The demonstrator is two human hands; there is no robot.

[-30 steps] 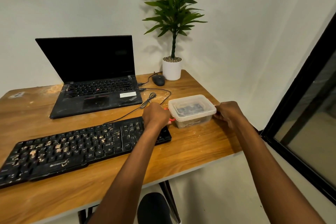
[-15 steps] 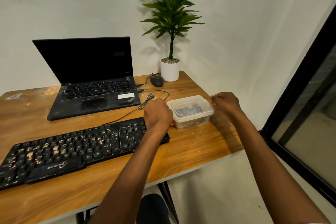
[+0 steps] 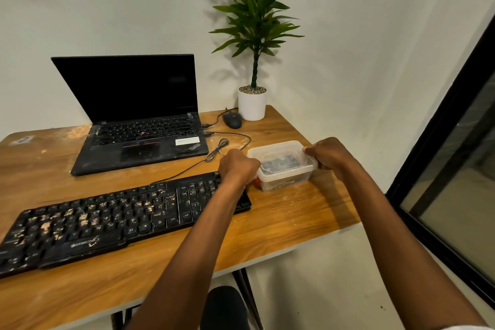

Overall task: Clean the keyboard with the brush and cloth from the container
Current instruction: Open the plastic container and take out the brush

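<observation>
Both hands are on the container (image 3: 288,181), at the right end of the surface (image 3: 281,225), near the front-right corner. Left hand (image 3: 237,166) grips its left end, with the fingers curled out of sight behind the knuckles. Right hand (image 3: 330,154) is curled over the right rim, fingertips on the edge of the lid (image 3: 276,149). Lid is on. Contents: a dark mass seen through the clear plastic and a red bit (image 3: 257,182) at the lower left corner. Can't tell brush from cloth.

Keyboard (image 3: 107,222) is black and speckled with pale crumbs, and lies slanted across the front left. Its right end sits under my left wrist, just beside the container.

Around:
- Laptop (image 3: 139,128) is open behind the keyboard, screen dark, deck dusty.
- Cable (image 3: 222,146) runs from the keyboard's back edge to the laptop's right side, with a coiled bundle just behind my left hand.
- Mouse (image 3: 232,119) and white plant pot (image 3: 252,104) are at the back, well apart from the container.
- There's pale dust on the surface round the container base.
- Black window frame (image 3: 439,169) is off to the right, and a dark stool (image 3: 225,308) sits below the surface edge.

In the way: my left forearm crosses the keyboard's number pad. The cable bundle is the nearest thing behind the container's left end.
</observation>
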